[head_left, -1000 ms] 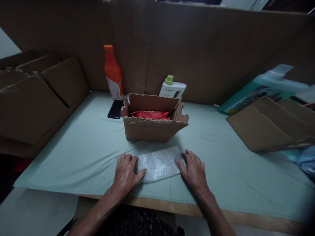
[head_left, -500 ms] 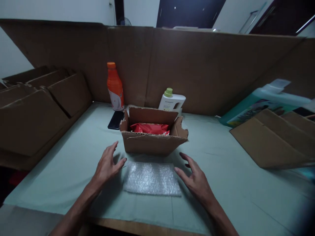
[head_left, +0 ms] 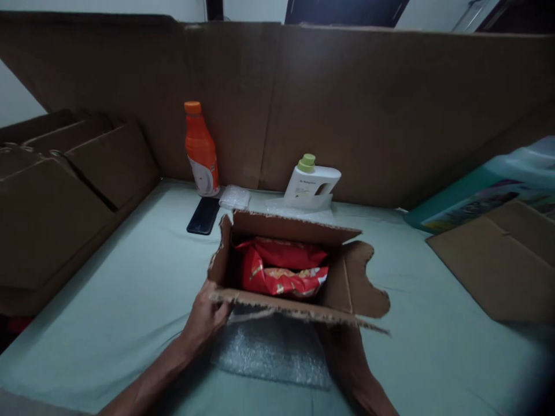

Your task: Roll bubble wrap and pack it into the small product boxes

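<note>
Between my hands is an open cardboard box [head_left: 359,280], its flaps up and ragged at the edges. Inside it lie red shiny packets [head_left: 281,266]. My left hand [head_left: 208,312] grips the box's left side near the front corner, with part of the fingers hidden behind the cardboard. Beneath the front flap on the right, my right hand [head_left: 342,346] holds the box from below; its fingers are mostly out of sight. A folded sheet of bubble wrap [head_left: 273,352] lies on the cloth under and in front of the box, partly covered by it.
Behind the box stand an orange bottle [head_left: 200,150] and a white bottle with a green cap [head_left: 310,180]. A phone [head_left: 203,216] and a small bubble-wrap piece [head_left: 235,197] lie nearby. Cardboard boxes [head_left: 52,219] flank the left; a teal jug [head_left: 472,190] and cardboard piece [head_left: 498,254] the right.
Both hands have moved from beside the bubble wrap to the cardboard box and taken hold of it. The box has come nearer and tilted, showing more of the red packets. The view has shifted.
</note>
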`<state>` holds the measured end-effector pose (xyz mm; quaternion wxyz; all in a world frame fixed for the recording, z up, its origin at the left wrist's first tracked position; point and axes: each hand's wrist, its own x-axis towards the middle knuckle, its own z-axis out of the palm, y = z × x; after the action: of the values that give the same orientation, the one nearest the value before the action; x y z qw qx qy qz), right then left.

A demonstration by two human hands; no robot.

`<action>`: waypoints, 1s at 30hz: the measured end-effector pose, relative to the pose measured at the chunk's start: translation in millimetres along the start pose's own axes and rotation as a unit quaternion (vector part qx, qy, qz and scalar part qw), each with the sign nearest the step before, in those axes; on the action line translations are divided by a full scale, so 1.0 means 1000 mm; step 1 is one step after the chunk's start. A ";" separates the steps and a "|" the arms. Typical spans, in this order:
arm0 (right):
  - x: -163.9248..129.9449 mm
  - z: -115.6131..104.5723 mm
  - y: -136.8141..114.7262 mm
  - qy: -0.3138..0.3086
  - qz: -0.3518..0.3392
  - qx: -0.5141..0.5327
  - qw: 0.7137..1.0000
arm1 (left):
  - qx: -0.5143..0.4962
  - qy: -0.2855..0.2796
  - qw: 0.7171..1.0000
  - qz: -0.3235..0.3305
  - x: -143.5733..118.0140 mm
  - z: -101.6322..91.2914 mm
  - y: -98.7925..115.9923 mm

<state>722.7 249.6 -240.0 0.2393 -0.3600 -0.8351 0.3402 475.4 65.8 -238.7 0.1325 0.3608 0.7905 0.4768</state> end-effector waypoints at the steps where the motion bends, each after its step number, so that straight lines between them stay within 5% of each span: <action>1: 0.010 -0.002 -0.006 0.003 0.021 -0.005 1.000 | -0.006 -0.018 1.000 0.007 0.012 0.000 0.006; 5: 0.036 -0.021 -0.023 0.013 0.039 -0.035 0.999 | 0.002 -0.050 0.998 0.045 0.039 -0.009 0.024; 10: -0.007 -0.027 -0.031 0.072 -0.107 -0.104 0.986 | 0.118 -0.003 0.979 0.165 -0.026 -0.027 0.022; 13: -0.034 0.004 -0.056 -0.035 -0.232 -0.113 0.965 | 0.162 -0.065 0.957 0.231 -0.068 -0.020 0.025; 16: -0.046 0.030 -0.070 -0.147 -0.284 -0.144 0.937 | 0.196 -0.124 0.943 0.240 -0.079 -0.008 0.025; 19: -0.059 0.018 -0.052 -0.138 -0.265 -0.177 0.938 | 0.195 -0.160 0.936 0.244 -0.071 -0.006 0.020; 22: -0.072 -0.020 -0.018 -0.049 -0.195 -0.198 0.959 | 0.159 -0.172 0.937 0.260 -0.067 -0.012 0.014; 25: -0.073 -0.043 0.000 0.010 -0.132 -0.219 0.967 | 0.134 -0.117 0.952 0.250 -0.071 -0.019 0.011; 28: -0.056 -0.034 -0.003 0.013 -0.100 -0.237 0.966 | 0.209 -0.016 0.962 0.176 -0.078 -0.025 0.013; 30: -0.039 -0.019 -0.010 0.011 -0.090 -0.237 0.967 | 0.290 0.004 0.951 0.109 -0.082 -0.028 0.017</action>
<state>755.2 222.3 -226.7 0.1858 -0.3332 -0.9182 0.1062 525.7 -5.0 -221.6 -0.0340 0.4655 0.8512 0.2401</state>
